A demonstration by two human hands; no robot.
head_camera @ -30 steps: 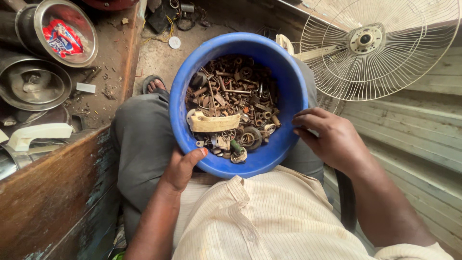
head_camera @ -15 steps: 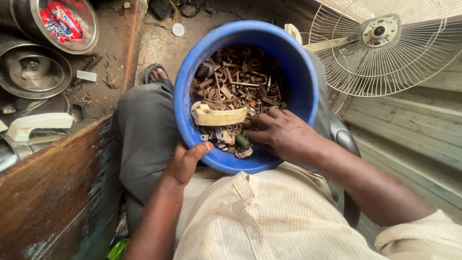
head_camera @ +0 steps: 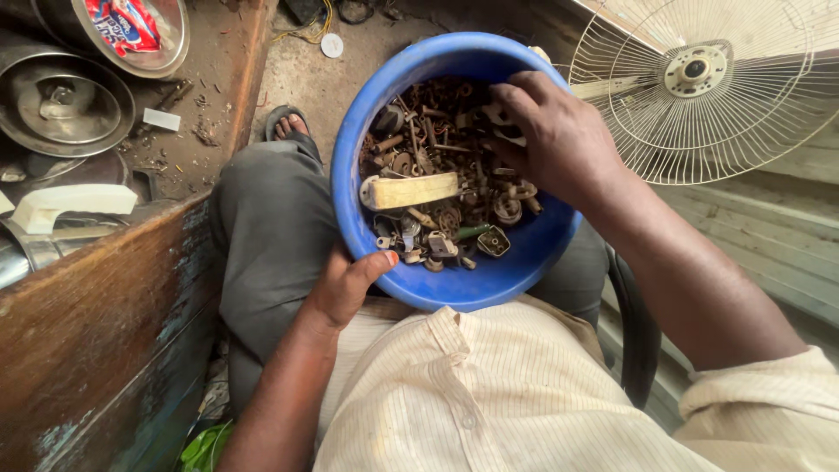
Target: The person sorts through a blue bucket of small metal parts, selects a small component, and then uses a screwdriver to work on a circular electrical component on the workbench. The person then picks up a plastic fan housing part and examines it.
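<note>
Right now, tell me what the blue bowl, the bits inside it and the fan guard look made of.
Blue bowl: likely plastic, its colour smooth and even with a dull sheen. Bits under the right hand: mostly metal, brown and rusty, screw-like shapes. Fan guard: thin wire, pale coated or painted, seemingly metal.

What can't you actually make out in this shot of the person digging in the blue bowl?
Head view only:
- Right hand fingertips: buried among the rusty parts, so any grip is hidden.
- Blue bowl bottom: covered by parts.
- Small parts: too tiny to identify.
- Fan: cut off by the frame's top and right edges.
</note>
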